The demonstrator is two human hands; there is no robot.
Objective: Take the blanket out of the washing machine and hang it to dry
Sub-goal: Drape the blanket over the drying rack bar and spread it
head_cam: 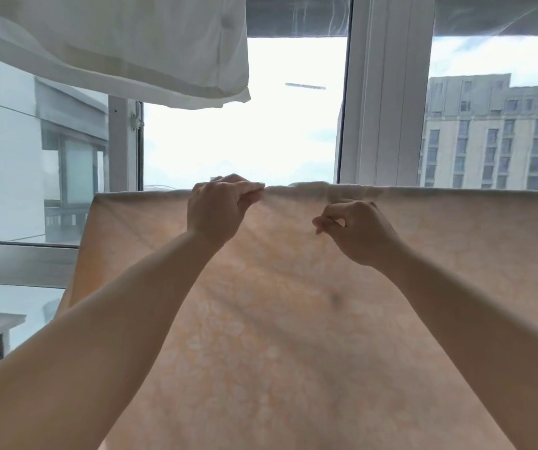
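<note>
While my left hand (217, 207) pinches the top edge of the peach blanket (261, 319), fingers curled over the fold, my right hand (350, 230) sits just beside and slightly lower, fingers curled against the cloth; whether it grips I cannot tell. White bedding (115, 43) hangs above my left hand.

Both bare arms raised, left hand (217, 209) pinching, right hand (355, 230) with fingers curled.
</note>
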